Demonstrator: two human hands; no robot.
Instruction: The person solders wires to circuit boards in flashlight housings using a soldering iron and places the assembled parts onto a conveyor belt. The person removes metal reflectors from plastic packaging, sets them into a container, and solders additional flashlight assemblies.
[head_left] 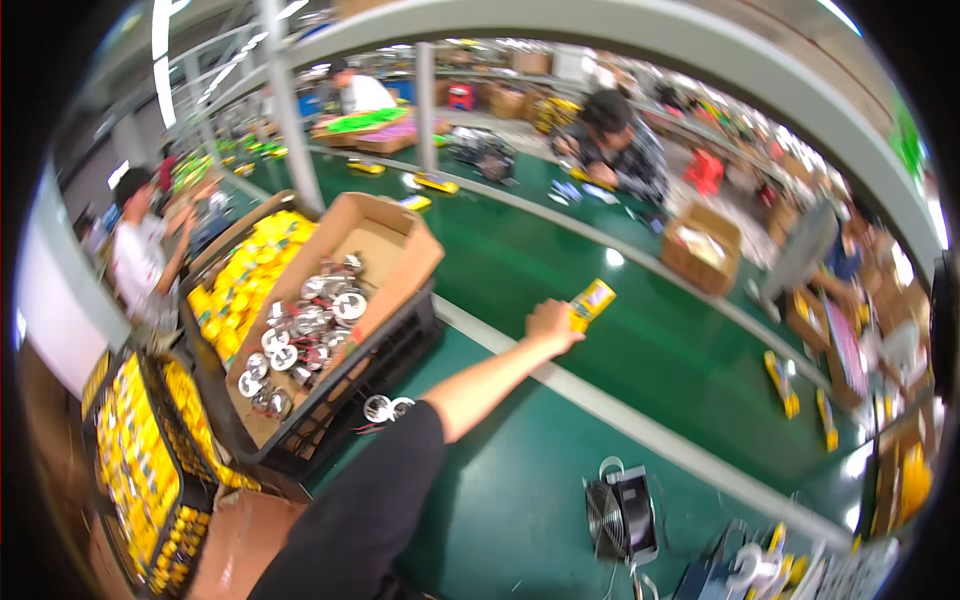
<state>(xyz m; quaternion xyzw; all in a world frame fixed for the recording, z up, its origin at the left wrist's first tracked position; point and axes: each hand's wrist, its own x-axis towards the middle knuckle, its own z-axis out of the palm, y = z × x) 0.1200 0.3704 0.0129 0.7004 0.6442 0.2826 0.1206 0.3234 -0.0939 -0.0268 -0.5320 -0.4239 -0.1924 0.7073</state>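
My left hand (553, 324) reaches out from a black sleeve over the pale rail onto the green conveyor belt (640, 340). It is shut on the end of a flat yellow packet (592, 302), which lies low over the belt. To the left of my forearm stands an open cardboard box (395, 250) of several round silver metal parts (305, 335), set in a black crate (390, 350). Two loose silver discs (388, 407) lie on the green table beside my elbow. My right hand is out of view.
A box of yellow packets (243, 285) sits behind the crate, with more yellow stock (135, 470) at the far left. A small black fan (620, 515) stands on the table at the lower right. More yellow packets (781, 384) ride the belt. Other people work across and along it.
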